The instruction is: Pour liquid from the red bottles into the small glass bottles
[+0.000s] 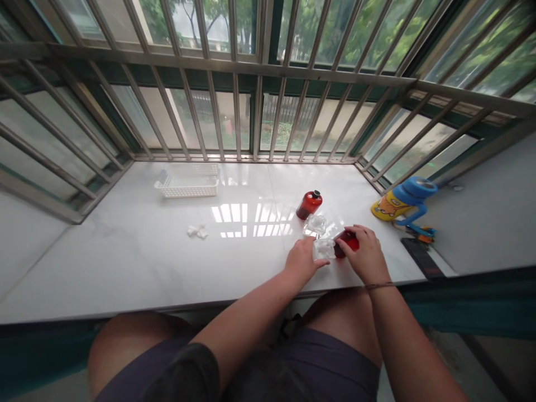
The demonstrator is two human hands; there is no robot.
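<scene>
My left hand (pixel 302 258) is wrapped round the near side of a clear glass container (pixel 324 249), close to the sill's front edge. Just right of it, my right hand (pixel 364 251) grips a dark red bottle (pixel 347 244), which is tilted with its end beside the glass. Whether the two touch is hard to make out. A second clear glass container (pixel 315 225) sits right behind the first. Behind that stands another red bottle (pixel 309 205) with a black top.
A white plastic basket (pixel 187 187) lies at the back left, with crumpled white pieces (pixel 197 231) nearer me. On the right are a blue and yellow bottle (pixel 404 199) and a black flat object (pixel 422 258). Metal bars (pixel 234 111) rise behind the white sill (pixel 138 257).
</scene>
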